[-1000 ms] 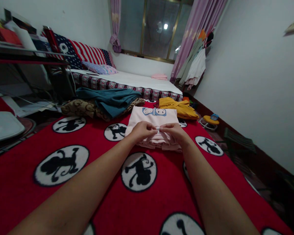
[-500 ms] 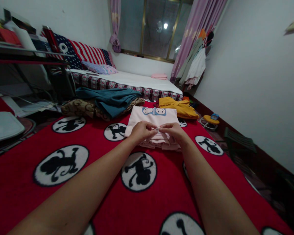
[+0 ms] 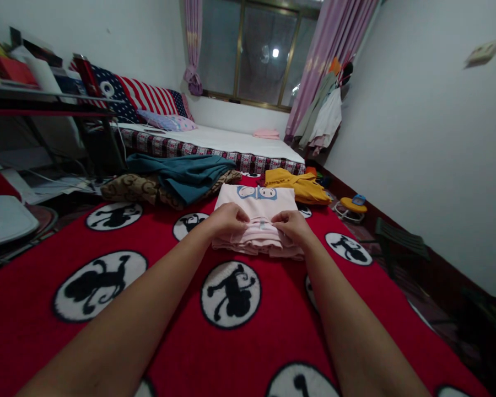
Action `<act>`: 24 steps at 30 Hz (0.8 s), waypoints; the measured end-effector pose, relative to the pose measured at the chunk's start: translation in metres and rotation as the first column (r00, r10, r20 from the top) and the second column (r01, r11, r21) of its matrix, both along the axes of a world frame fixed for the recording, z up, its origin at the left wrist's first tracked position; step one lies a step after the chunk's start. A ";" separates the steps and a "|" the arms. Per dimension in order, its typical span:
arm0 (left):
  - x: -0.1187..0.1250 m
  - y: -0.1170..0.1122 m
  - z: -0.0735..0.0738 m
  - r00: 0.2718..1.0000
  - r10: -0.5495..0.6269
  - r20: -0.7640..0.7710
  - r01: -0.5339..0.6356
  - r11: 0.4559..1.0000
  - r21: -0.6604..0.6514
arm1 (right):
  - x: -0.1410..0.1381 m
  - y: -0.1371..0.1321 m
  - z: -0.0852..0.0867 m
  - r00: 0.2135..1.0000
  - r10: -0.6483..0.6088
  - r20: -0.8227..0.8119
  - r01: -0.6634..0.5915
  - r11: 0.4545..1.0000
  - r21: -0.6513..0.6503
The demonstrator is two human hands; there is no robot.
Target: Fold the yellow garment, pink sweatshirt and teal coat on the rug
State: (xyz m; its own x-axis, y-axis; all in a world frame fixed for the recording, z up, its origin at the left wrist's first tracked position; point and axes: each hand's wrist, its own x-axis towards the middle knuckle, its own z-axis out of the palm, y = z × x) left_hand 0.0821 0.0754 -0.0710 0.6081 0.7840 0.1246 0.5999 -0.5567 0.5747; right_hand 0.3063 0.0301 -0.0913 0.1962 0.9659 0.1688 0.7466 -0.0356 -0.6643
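Note:
A folded pale pink shirt with a blue cartoon print lies on the red blanket, its gathered layers facing me. My left hand pinches the near edge of its upper layer, left of the middle. On the other side, my right hand pinches the same edge between thumb and fingers. A small pale tag or strip shows between the two hands. The undersides of the fingers are hidden.
Behind the shirt lie teal clothing on a brown patterned cloth and yellow clothing. A daybed stands below the window. To the right are a yellow stool and a dark folding stool; a desk stands left.
My hands have moved apart along the shirt's near edge, from almost touching to a gap between them. The tag between them now shows. The view has shifted slightly.

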 end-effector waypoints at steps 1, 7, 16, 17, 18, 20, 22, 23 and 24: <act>-0.002 -0.001 0.004 0.998 -0.027 -0.048 0.027 1.000 -0.015 | 0.000 0.000 0.000 0.999 -0.007 0.054 0.008 1.000 -0.010; -0.006 -0.004 0.017 0.986 0.054 -0.155 -0.049 0.998 0.034 | 0.001 -0.006 0.014 0.973 0.006 0.229 0.017 0.995 -0.099; -0.001 0.003 -0.022 0.885 0.465 -0.001 -0.435 0.830 0.349 | -0.009 -0.009 -0.001 0.815 -0.378 0.439 0.354 0.925 0.139; -0.002 0.004 -0.027 0.876 0.482 -0.020 -0.451 0.832 0.324 | -0.010 -0.009 -0.004 0.809 -0.392 0.439 0.388 0.916 0.102; -0.003 0.005 -0.031 0.867 0.496 -0.041 -0.466 0.838 0.283 | -0.011 -0.009 -0.006 0.812 -0.397 0.428 0.419 0.907 0.045; -0.004 0.005 -0.035 0.852 0.521 -0.058 -0.496 0.837 0.229 | -0.012 -0.010 -0.007 0.826 -0.402 0.396 0.457 0.888 -0.053; -0.005 0.005 -0.035 0.838 0.544 -0.047 -0.519 0.820 0.241 | -0.012 -0.010 -0.005 0.825 -0.409 0.391 0.472 0.878 -0.076; -0.005 0.004 -0.034 0.830 0.556 -0.035 -0.532 0.810 0.249 | -0.012 -0.011 -0.004 0.818 -0.419 0.394 0.482 0.874 -0.071; -0.006 0.004 -0.034 0.824 0.566 -0.021 -0.544 0.802 0.246 | -0.012 -0.011 -0.003 0.812 -0.432 0.392 0.493 0.867 -0.065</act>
